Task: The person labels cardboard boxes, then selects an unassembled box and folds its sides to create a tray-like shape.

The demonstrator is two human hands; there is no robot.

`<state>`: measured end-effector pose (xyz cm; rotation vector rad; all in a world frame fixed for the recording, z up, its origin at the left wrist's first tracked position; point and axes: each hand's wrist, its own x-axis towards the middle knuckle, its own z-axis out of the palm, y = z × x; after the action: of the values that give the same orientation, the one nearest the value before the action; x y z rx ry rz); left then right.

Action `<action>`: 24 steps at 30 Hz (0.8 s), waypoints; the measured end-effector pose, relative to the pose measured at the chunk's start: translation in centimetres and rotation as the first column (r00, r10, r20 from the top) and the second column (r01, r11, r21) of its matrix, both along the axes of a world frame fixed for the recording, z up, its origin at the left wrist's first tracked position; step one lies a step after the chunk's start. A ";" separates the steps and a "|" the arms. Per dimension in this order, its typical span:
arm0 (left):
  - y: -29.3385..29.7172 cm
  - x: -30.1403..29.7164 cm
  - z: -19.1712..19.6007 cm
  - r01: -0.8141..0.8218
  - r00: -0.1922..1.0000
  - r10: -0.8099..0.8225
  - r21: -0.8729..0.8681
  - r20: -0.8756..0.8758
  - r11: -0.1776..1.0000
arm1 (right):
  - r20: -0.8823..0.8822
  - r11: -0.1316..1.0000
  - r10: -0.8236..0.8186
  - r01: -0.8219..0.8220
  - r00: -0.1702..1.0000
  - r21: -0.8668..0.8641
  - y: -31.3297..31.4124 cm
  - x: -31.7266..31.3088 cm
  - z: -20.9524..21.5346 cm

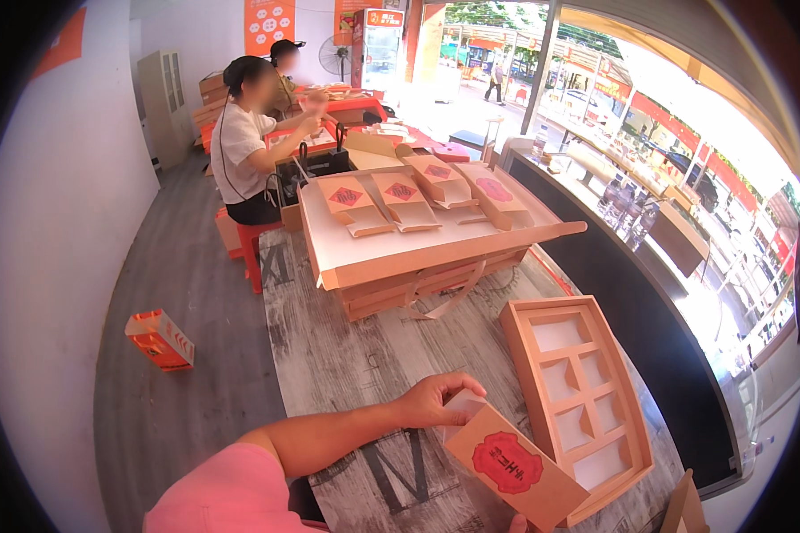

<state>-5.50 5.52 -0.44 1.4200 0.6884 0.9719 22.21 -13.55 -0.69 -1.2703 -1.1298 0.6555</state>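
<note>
A long kraft cardboard box (471, 453) with a red emblem on its side is tilted over the near part of the table. My left hand (437, 400) is closed on its upper left end, where a pale flap or inner edge shows between thumb and fingers. Only the fingertip end of my right hand (517, 524) comes into view, pressed to the box's near lower edge; the rest is cut off. Just right of the box lies a kraft tray (523, 355) divided into several white-bottomed compartments, partly covered by the box at its near end.
Several small kraft boxes with red labels (402, 191) lie on a large white-topped carton (338, 253) ahead. An orange paper bag (160, 340) stands on the floor at left. Two people (244, 147) sit beyond. A counter (587, 213) runs along the right.
</note>
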 end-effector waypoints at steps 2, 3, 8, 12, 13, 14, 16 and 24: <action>0.1 -0.3 0.2 0.022 0.999 -0.021 0.016 -0.048 1.000 | 0.049 1.000 0.022 -0.022 0.999 -0.001 -0.1 0.4 -0.2; 0.2 -0.3 0.3 0.023 0.996 -0.016 0.081 -0.083 0.996 | 0.010 1.000 0.004 -0.004 1.000 0.009 0.0 0.2 0.0; -0.1 -0.3 1.4 0.129 0.983 -0.124 0.034 -0.133 0.991 | -0.090 0.995 -0.094 0.095 0.991 0.011 -0.1 0.2 -0.4; -0.7 -0.3 2.4 0.236 0.960 -0.238 -0.035 -0.144 0.971 | 0.114 0.978 -0.116 0.133 0.987 -0.160 -1.0 4.3 -5.7; -0.6 -0.7 1.9 0.257 0.960 -0.258 -0.021 -0.111 0.966 | 0.276 0.989 -0.107 0.131 0.955 -0.072 -0.7 4.7 -6.8; -0.6 -0.8 1.7 0.277 0.958 -0.277 -0.007 -0.078 0.961 | 0.432 0.993 -0.107 0.114 0.896 0.010 -0.9 5.2 -7.6; -0.6 -1.1 1.7 0.260 0.958 -0.252 0.041 -0.137 0.965 | 0.501 0.993 -0.115 0.109 0.858 0.041 -0.7 4.8 -6.8; -0.2 -0.8 1.4 0.277 0.943 -0.247 0.115 -0.224 0.954 | -0.109 0.988 -0.122 0.110 0.987 -0.109 0.7 1.3 0.1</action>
<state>-6.26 5.29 0.96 1.7109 0.5683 0.6802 23.48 -12.85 -0.59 -1.3575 -0.9304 0.6974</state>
